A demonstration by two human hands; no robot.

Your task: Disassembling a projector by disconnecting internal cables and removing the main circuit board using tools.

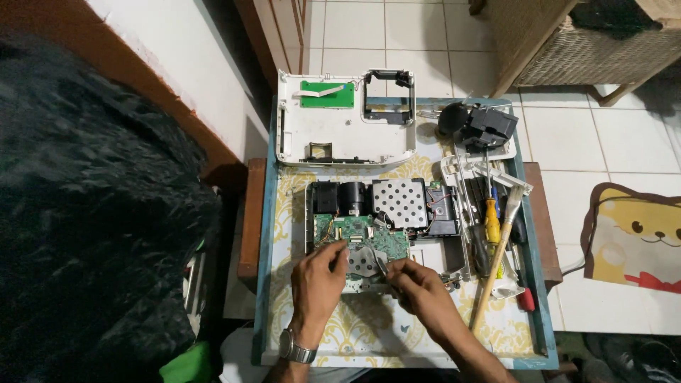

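Green circuit board (362,237), chassis opened: we are pinching its metal shield (365,261) with left hand (317,280) and right hand (418,287), both narrowed; white cover (340,138) beyond, screwdrivers (491,223) right.

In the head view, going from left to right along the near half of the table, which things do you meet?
Left hand → green circuit board → right hand → yellow screwdriver → brush

Green circuit board (362,237) flat in opened device (383,220).
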